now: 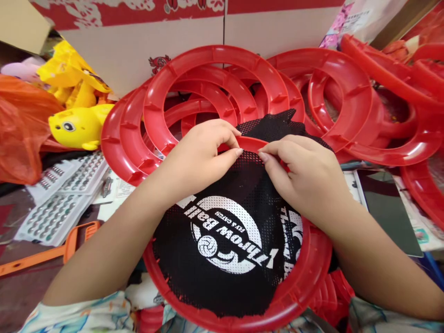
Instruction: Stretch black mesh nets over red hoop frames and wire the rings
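Mesh (225,236) lies over the near ring (317,259). At this ring's far rim the left hand (203,155) and right hand (305,173) each pinch the mesh's edge, thumb closed to forefinger. Left of the ring sits an orange piece (70,245); beyond the ring, more rings (220,54), then a carton (190,39).

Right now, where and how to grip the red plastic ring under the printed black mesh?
I'd pinch the red ring by its near-right rim, from the near side: that broad band is bare of black mesh, while left hand and right hand occupy the far edge.
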A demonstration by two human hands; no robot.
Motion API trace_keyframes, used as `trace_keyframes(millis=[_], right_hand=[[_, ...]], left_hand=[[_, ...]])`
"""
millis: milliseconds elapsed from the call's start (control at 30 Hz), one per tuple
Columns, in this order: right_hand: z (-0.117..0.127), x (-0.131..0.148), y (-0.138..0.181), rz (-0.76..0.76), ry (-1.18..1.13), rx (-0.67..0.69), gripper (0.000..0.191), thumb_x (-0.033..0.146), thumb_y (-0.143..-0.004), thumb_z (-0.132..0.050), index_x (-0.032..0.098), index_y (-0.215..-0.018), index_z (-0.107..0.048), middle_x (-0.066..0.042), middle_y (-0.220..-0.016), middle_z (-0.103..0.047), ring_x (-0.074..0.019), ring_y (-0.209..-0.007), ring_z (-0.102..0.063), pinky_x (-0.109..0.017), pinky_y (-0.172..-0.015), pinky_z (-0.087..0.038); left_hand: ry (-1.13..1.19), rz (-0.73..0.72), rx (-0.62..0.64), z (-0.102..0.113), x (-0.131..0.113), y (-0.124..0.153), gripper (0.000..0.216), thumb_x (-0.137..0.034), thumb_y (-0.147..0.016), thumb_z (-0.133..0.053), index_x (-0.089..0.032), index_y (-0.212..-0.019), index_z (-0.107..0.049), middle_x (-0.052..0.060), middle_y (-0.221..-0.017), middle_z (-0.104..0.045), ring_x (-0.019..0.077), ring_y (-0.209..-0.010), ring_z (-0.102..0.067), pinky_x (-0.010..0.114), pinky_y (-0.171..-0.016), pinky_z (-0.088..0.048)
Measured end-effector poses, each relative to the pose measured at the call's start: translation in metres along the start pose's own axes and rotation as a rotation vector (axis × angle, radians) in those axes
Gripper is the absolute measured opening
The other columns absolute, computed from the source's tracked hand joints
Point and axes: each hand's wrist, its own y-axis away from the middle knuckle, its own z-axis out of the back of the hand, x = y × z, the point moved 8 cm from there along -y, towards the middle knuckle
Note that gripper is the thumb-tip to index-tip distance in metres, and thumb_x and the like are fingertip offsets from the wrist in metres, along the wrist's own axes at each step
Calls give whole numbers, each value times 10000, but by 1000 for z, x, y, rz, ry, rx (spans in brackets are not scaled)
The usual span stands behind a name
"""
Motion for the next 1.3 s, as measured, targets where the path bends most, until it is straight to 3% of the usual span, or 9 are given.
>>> trace_keyframes(millis=[467, 633, 733, 833, 933, 1033, 1167, 1300], right_hand=[[1, -4, 1, -57, 68, -19, 233, 217, -934, -486, 110, -875, -684, -98, -814, -697, -204, -783, -635, -317, -737, -460], [18, -6, 4, -105, -2, 10, 161, 223, -915, -551, 137, -889, -685, -48, -779, -702, -168, -714, -634, -279, -665, -428], [25, 2, 13, -93, -6, 125, 256, 336, -923, -571, 165, -751, -656, -9, -613, -633, -146, -545, -569, -276, -546, -362], [9, 22, 25, -8, 71, 363, 347, 357, -958, -503, 172, -696, -636, -23, -570, -611, -176, -498, -572, -294, -497, -302], [-14, 28, 33, -64, 227, 591, 323, 318, -975, -471, 139, -788, -663, -70, -671, -653, -212, -580, -634, -301, -498, -261], [-27, 30, 34, -113, 293, 693, 306, 301, -980, -468, 128, -831, -672, -107, -833, -678, -229, -794, -677, -297, -519, -259], [-26, 31, 31, -116, 295, 669, 254, 273, -952, -523, 148, -767, -644, -82, -780, -649, -201, -734, -657, -292, -518, -232], [-14, 29, 25, -111, 244, 512, 179, 211, -885, -592, 163, -713, -588, -36, -641, -611, -191, -624, -620, -290, -528, -232]], left_hand=[[-29, 84, -65, -5, 2, 0, 170, -204, -843, -631, -148, -685, -661, 57, -982, -700, 178, -981, -643, 309, -894, -496], [-66, 115, -24, -1, 4, 1, 149, -210, -843, -619, -154, -712, -663, 47, -970, -692, 183, -975, -641, 311, -878, -491], [-120, 115, -28, 7, 2, 3, 147, -209, -850, -603, -152, -726, -658, 45, -952, -688, 190, -959, -640, 312, -861, -490], [-165, 95, -40, 12, -1, 4, 159, -213, -874, -570, -151, -752, -652, 45, -963, -682, 200, -989, -631, 329, -903, -478], [-176, 92, 21, 10, 3, 4, 171, -227, -889, -544, -158, -766, -640, 50, -977, -673, 216, -1022, -620, 356, -944, -466], [-167, 72, 128, 7, 6, 7, 175, -250, -895, -526, -167, -774, -622, 57, -1030, -649, 229, -1052, -602, 374, -965, -461], [-210, 103, 216, 13, 10, 14, 189, -297, -893, -505, -182, -792, -617, 58, -1048, -605, 239, -1019, -593, 408, -939, -469], [-305, 149, 248, 19, 10, 18, 179, -313, -893, -482, -193, -852, -609, 54, -1006, -601, 242, -947, -592, 429, -867, -469]])
